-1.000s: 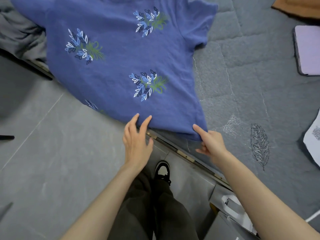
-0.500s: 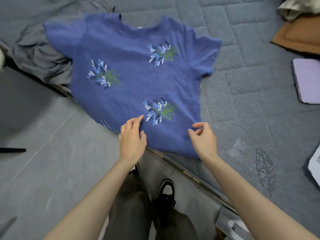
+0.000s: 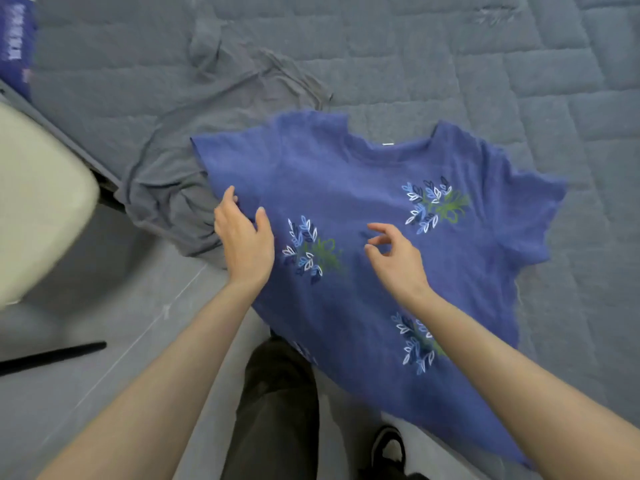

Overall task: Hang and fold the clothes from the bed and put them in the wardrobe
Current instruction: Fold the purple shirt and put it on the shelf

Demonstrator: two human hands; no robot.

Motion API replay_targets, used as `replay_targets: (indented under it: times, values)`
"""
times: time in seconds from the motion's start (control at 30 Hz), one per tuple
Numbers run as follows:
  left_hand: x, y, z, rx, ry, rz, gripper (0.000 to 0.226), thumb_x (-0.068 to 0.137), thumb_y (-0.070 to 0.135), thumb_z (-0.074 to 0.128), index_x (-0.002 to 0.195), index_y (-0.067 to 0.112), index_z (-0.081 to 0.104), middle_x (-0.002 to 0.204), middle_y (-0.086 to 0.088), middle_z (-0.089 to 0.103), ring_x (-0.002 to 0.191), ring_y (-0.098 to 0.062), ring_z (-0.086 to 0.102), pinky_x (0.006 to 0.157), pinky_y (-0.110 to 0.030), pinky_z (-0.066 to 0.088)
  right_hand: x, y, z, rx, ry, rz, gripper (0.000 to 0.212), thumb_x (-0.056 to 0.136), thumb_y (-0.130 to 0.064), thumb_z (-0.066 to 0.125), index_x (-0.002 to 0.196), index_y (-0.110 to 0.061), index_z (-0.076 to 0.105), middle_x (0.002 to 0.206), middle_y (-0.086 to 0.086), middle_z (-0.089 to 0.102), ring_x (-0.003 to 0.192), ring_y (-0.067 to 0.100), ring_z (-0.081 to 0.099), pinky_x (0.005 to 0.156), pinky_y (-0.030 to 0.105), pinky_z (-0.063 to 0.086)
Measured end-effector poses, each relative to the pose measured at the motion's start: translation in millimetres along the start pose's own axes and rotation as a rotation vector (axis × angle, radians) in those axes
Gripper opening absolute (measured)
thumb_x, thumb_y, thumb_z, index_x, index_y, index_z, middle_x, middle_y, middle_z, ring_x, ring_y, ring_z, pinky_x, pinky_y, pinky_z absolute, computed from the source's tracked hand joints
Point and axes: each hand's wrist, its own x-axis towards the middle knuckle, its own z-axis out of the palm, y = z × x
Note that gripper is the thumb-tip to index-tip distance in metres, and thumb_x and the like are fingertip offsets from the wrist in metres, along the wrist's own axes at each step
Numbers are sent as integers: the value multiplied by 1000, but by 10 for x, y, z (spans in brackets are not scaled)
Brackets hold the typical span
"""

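A blue T-shirt (image 3: 363,188) with leaf prints lies spread flat on the grey quilted bed (image 3: 450,64), its hem hanging over the bed's edge toward me. My left hand (image 3: 244,239) rests at the shirt's left side near the sleeve, fingers extended, thumb on the fabric. My right hand (image 3: 394,258) hovers over the middle of the shirt with fingers loosely curled and nothing in it. A grey garment (image 3: 194,157) lies crumpled beside and partly under the shirt's left sleeve.
A cream-coloured rounded object (image 3: 38,209) stands at the left beside the bed. A black rod (image 3: 52,356) lies on the grey floor. A blue printed item (image 3: 15,46) shows at the top left corner. My legs and a shoe (image 3: 389,448) are below.
Both hands have left the shirt's hem and moved up to its chest area, the left hand to the sleeve side. The view has shifted up the bed and left.
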Motion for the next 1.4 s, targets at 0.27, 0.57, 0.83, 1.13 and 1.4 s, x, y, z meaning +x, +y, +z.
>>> replay_targets:
  times: [0.27, 0.57, 0.83, 1.13, 1.4]
  values:
    - [1033, -85, -221, 86, -12, -296, 71, 87, 24, 62, 146, 8, 24, 145, -15, 32, 131, -36, 30, 105, -47, 26, 1085, -1172, 613, -161, -56, -254, 47, 91, -22, 60, 137, -24, 50, 136, 3, 50, 118, 18, 52, 100, 22, 36]
    - [1344, -434, -350, -110, -235, -234, 28, 83, 31, 71, 93, 6, 65, 106, -19, 58, 97, -33, 57, 91, -44, 47, 1834, -1759, 1244, -461, -343, -336, 60, 88, -3, 52, 144, -21, 39, 143, 6, 34, 111, 28, 55, 93, 34, 45]
    - [1156, -245, -422, -162, -63, 55, 15, 95, 24, 56, 87, 18, 44, 70, 12, 54, 68, -15, 52, 59, -26, 32, 1893, -1838, 1175, -279, -200, -328, 19, 82, 2, 51, 94, -8, 62, 93, 17, 63, 92, 28, 56, 85, 33, 45]
    - [595, 339, -73, 175, -162, 502, 24, 86, 42, 62, 107, 30, 59, 58, 4, 61, 58, -19, 60, 51, -29, 42, 1721, -1241, 264, -39, 17, -258, 22, 76, 13, 50, 81, -3, 65, 91, 18, 66, 76, 20, 58, 68, 20, 47]
    - [145, 453, 429, 286, -513, 368, 20, 91, 40, 50, 110, 39, 58, 80, 17, 63, 75, -3, 54, 62, -25, 37, 1490, -359, -429, -9, 75, 78, 36, 83, 6, 46, 95, -22, 67, 112, 8, 68, 88, 15, 57, 92, 35, 51]
